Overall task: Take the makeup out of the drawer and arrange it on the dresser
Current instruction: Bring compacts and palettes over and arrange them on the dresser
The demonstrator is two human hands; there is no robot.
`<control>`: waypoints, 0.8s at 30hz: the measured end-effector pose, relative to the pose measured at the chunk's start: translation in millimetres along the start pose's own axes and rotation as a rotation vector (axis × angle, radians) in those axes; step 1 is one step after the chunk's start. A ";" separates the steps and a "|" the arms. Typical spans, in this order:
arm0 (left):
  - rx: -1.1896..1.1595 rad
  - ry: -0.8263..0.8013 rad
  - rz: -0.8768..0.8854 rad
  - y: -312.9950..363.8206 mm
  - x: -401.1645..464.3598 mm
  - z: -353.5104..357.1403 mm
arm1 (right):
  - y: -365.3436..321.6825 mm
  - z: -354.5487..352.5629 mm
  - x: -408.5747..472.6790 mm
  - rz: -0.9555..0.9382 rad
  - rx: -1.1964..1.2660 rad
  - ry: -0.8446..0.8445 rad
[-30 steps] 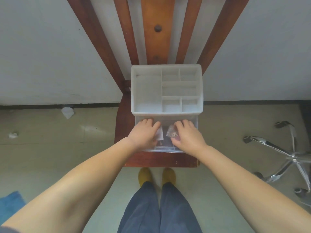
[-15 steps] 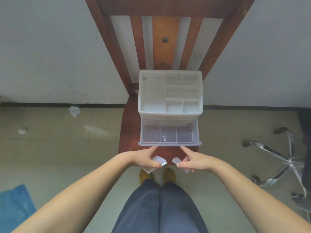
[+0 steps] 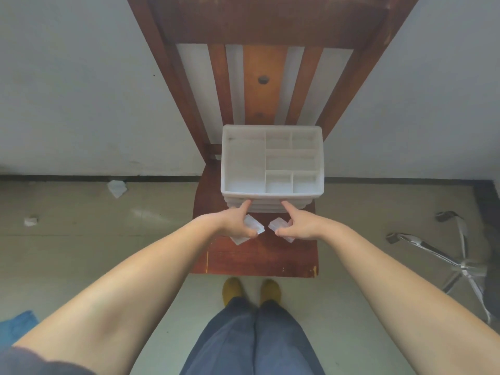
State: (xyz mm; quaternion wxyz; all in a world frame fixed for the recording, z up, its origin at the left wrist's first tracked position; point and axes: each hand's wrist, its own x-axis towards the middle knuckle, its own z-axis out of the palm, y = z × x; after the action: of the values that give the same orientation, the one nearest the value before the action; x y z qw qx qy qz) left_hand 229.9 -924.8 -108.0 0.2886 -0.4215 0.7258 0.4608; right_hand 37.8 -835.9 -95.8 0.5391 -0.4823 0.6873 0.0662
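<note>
white plastic compartmented organiser (image 3: 272,161) on brown wooden chair seat (image 3: 259,255), left hand (image 3: 238,226) and right hand (image 3: 296,227) each gripping a small clear plastic case (image 3: 254,226) (image 3: 277,224), forefingers touching its closed drawer front (image 3: 266,206), no legible writing, chrome chair base (image 3: 457,255) well apart

White translucent plastic organizer box (image 3: 272,163), reddish-brown wooden chair (image 3: 259,255) with one orange middle slat, beige tiled floor (image 3: 81,239), mustard-yellow shoes (image 3: 232,289), dark navy trousers (image 3: 251,339), chrome chair base (image 3: 460,262)

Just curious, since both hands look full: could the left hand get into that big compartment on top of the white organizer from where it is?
Probably yes. The big compartment is open-topped with nothing over it, and the left hand is just in front of the organizer, forefinger at the drawer front. But it already grips a small clear case.
</note>
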 end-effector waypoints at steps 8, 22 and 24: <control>-0.066 0.359 0.048 0.3 -79.5 1.5 | -36.4 4.7 -40.9 -0.215 -0.276 0.256; -0.506 1.046 -0.459 -47.8 -263.9 171.0 | -161.3 88.5 -100.1 -0.914 -0.803 0.148; -0.594 1.107 -0.565 -49.3 -291.5 213.9 | -176.6 121.1 -113.8 -1.025 -0.932 0.077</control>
State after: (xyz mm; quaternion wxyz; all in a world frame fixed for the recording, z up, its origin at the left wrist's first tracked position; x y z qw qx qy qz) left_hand 419.1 -639.7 18.9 -0.1435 -0.8292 0.4713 0.2641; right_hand 244.1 -787.5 21.8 0.2141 -0.9294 0.2913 0.0745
